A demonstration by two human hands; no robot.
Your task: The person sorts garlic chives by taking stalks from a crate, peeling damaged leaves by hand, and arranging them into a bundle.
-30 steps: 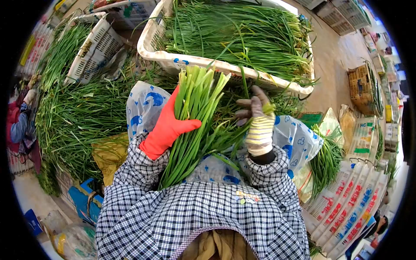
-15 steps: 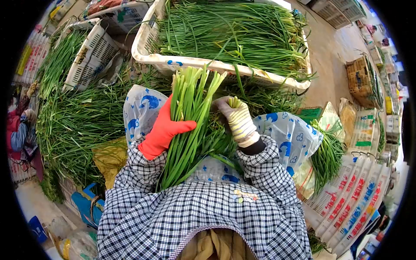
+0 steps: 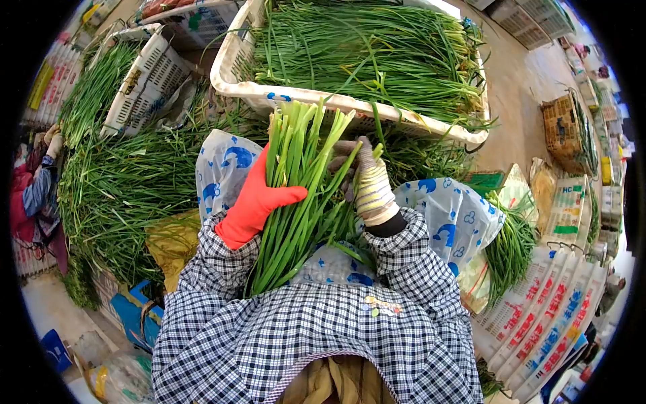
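Observation:
My left hand point(image 3: 254, 202), in a red rubber glove, is closed round a bunch of long green stalks point(image 3: 296, 168), with their pale cut ends up and leaves trailing to my lap. Just right of the bunch is my right hand point(image 3: 369, 180), in a striped glove with grey fingers. Its fingers are bent round a few green stalks that stick out beside the thumb; part of the fingers is hidden behind stalks. Blue-patterned clear plastic point(image 3: 447, 219) covers my lap and sleeves.
A white crate point(image 3: 282, 97) full of laid green stalks stands in front. At left are a heap of loose greens point(image 3: 128, 195) and a tilted white crate point(image 3: 138, 91). Stacked white crates point(image 3: 538, 310) stand at right. A person point(image 3: 37, 195) is at the far left.
My right hand has come in from the right to the bunch, and its fingers have closed from a spread pose. My left hand still holds the bunch.

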